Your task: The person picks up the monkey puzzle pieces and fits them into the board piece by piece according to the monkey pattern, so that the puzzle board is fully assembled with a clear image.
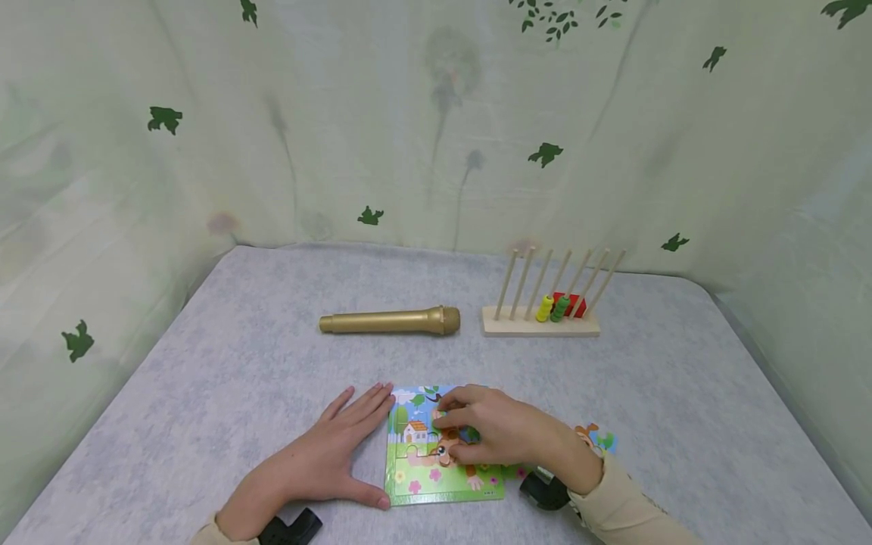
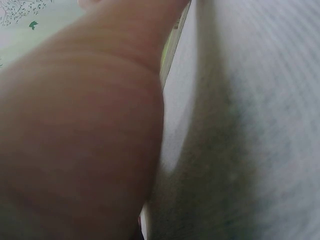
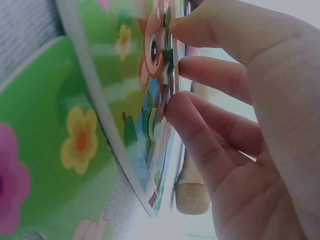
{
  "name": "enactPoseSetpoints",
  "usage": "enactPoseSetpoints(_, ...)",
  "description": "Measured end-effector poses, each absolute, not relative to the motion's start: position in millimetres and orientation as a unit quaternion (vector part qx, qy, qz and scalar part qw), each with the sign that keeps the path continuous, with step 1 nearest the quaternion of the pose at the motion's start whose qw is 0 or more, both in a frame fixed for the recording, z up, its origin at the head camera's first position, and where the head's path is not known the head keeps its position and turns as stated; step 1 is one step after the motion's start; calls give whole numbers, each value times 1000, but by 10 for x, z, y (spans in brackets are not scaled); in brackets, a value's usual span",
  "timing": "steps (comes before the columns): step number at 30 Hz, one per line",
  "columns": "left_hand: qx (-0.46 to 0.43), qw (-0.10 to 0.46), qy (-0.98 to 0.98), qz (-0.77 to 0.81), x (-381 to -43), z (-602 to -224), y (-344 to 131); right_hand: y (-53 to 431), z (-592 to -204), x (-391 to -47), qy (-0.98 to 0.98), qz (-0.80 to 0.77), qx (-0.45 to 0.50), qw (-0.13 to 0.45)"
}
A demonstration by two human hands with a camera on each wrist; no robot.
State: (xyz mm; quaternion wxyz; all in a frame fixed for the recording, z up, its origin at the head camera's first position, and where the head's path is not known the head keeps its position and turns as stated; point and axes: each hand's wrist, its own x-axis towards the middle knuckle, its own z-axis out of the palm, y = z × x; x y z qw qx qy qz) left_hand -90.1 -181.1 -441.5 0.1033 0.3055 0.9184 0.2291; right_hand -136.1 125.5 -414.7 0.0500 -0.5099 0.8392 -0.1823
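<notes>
A square picture puzzle (image 1: 415, 477) lies on the table in front of me, showing a house, flowers and a brown cartoon animal. My left hand (image 1: 327, 458) rests with fingers straight along its left side, fingertips at the upper left edge and thumb at the lower left corner. Over the middle of the picture, my right hand (image 1: 507, 424) pinches a puzzle piece (image 3: 175, 65) between thumb and fingertips. That piece is seen nearly edge-on in the right wrist view, close over the board. The left wrist view shows mostly forearm and table.
Loose puzzle pieces lie right of the board: a green flowered one (image 3: 45, 140) and another (image 1: 605, 440) partly behind my right wrist. Farther back are a gold microphone (image 1: 388, 322) and a wooden peg rack (image 1: 538, 328) with yellow and green beads and a red block.
</notes>
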Motion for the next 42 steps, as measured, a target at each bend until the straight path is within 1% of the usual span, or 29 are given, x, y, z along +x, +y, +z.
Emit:
enactPoseSetpoints(6,301,112,918,232,-904,-4411,-1813,1257,-4141,-1359,845,-179,-500,61)
enactPoseSetpoints(16,311,95,918,226,-897,-4425,-1815,1264,-4144,-1353,842,-174,-507,55)
enactPoseSetpoints(23,306,103,918,231,-904,-4427,-1810,1266,-4145,-1357,841,-174,-510,56)
enactPoseSetpoints(33,301,110,918,234,-912,-4413,-1809,1262,-4119,-1353,853,-168,-489,75)
enactPoseSetpoints(42,305,102,917,234,-904,-4417,-1808,1243,-4149,-1342,852,-144,-501,52)
